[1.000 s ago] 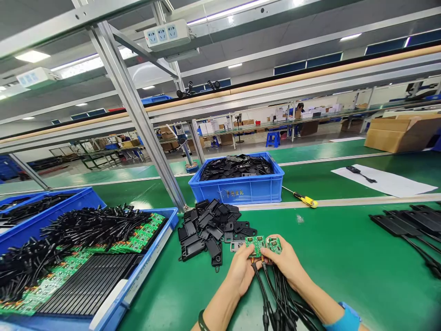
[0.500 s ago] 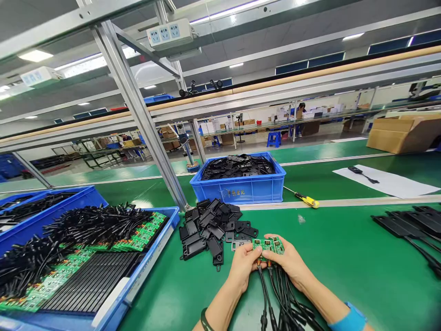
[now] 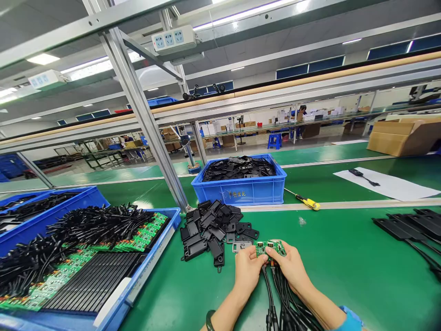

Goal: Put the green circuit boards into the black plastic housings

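My left hand (image 3: 247, 267) and my right hand (image 3: 288, 263) meet over the green bench. Between them they grip several small green circuit boards (image 3: 262, 248) with little display windows. My left thumb and fingers pinch the left edge, while my right thumb lies across the boards' faces. From the boards' lower edge black cables (image 3: 284, 299) hang toward me and rest on the bench. Just beyond my left hand lies a loose pile of black plastic housings (image 3: 206, 227), with one grey-looking flat piece (image 3: 241, 247) nearest my fingers.
A blue bin (image 3: 237, 191) heaped with black parts stands behind the pile. At left, a blue tray (image 3: 151, 262) holds cabled boards. A yellow screwdriver (image 3: 308, 202), a paper sheet (image 3: 396, 186), black cabled units (image 3: 409, 227) and a cardboard box (image 3: 399, 138) are farther right.
The boards in my hands have drawn closer together, and my right thumb now covers more of them. Both hands sit slightly farther right; the view has shifted a little.
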### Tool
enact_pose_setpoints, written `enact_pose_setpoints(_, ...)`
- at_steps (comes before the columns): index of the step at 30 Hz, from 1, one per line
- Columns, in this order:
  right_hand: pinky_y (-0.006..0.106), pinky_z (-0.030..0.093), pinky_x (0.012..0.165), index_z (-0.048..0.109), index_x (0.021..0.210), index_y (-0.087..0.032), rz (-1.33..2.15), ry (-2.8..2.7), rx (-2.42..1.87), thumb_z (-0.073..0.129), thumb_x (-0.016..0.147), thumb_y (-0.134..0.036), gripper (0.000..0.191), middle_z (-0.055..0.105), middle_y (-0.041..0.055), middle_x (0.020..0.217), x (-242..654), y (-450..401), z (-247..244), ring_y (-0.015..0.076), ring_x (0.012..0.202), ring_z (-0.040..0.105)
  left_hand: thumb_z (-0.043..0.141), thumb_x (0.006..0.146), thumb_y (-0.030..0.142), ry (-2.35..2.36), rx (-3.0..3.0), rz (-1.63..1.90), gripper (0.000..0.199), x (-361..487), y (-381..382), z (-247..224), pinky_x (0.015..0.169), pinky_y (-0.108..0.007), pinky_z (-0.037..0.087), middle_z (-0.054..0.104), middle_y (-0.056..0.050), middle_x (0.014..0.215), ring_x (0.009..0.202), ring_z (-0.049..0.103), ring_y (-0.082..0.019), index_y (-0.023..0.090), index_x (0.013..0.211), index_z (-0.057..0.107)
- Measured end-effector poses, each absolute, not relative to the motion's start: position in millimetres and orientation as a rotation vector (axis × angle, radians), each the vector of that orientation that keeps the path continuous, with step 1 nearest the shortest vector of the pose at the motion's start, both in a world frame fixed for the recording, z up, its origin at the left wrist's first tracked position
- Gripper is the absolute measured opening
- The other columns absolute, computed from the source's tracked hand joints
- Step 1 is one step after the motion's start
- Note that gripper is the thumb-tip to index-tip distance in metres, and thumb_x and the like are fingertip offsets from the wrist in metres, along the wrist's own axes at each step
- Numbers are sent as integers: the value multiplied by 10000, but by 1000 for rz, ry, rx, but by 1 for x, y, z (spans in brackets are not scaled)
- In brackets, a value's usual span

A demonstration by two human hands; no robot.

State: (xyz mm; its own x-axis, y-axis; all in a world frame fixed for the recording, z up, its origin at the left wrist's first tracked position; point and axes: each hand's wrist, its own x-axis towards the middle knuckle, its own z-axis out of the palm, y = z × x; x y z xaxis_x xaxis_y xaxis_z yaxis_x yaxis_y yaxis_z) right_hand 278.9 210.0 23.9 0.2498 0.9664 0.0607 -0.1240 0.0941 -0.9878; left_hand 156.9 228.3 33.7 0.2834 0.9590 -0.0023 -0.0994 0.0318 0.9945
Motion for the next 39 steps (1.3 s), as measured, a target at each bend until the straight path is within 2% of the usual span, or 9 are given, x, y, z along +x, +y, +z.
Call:
enact_pose_setpoints(6,268,465,622,661,748,-177,945,-905,-1180,748,627,-435,298,671,18,697,273,210,24,189,654,588,663,690,284,1161,1497,1102,237,157,229,33,456,-212,305,503,22,485,464,446,-105,160,529,542)
enact_pose_setpoints(9,289,493,692,658,825,-177,998,-878,-1109,721,665,-456,328,688,30,770,272,210,29,198,725,612,648,725,293,983,1421,1099,157,156,228,37,622,-230,444,648,-40,756,691,584,-153,146,777,627)
enact_pose_setpoints(12,321,510,749,654,945,-180,1107,-800,-1031,734,662,-459,406,696,42,868,271,209,34,215,799,629,709,679,243,732,1373,1009,445,158,224,39,762,-254,472,641,-63,1024,860,600,-170,180,1092,554)
enact_pose_setpoints(17,308,512,732,585,1113,-231,1220,-868,-1006,718,685,-477,511,676,30,993,275,206,38,203,841,629,766,614,243,716,1247,972,609,161,220,33,530,-232,473,626,-37,932,634,570,-127,203,1131,447)
enact_pose_setpoints(22,236,428,484,605,744,-178,1314,-1029,-1149,711,625,-569,422,643,3,579,282,208,36,144,515,571,744,654,311,778,1164,1070,551,151,224,39,531,-223,485,610,-41,928,703,575,-138,195,1099,442)
enact_pose_setpoints(25,219,402,459,553,584,-167,1357,-1049,-1142,733,578,-576,447,617,11,501,281,208,35,118,456,526,731,652,319,820,1163,1068,573,148,226,42,527,-214,482,600,-34,892,691,568,-131,190,1116,420)
enact_pose_setpoints(32,251,475,493,615,746,-186,1410,-770,-1067,729,610,-557,411,594,4,648,291,206,40,131,536,559,660,628,264,1029,1256,981,536,105,234,70,389,-182,353,538,22,727,525,503,-104,191,1108,432)
enact_pose_setpoints(35,220,401,398,620,703,-171,1401,-718,-1081,763,572,-530,408,570,17,619,294,207,44,112,488,486,605,648,171,1293,1520,933,611,50,232,91,472,-219,392,598,6,701,547,539,-141,204,1232,426)
enact_pose_setpoints(39,198,299,347,609,809,-163,1327,-859,-1145,732,568,-596,510,572,9,604,289,204,50,85,437,387,466,725,63,1988,1895,685,620,-19,229,105,750,-315,426,664,-121,905,861,619,-252,131,1335,375)
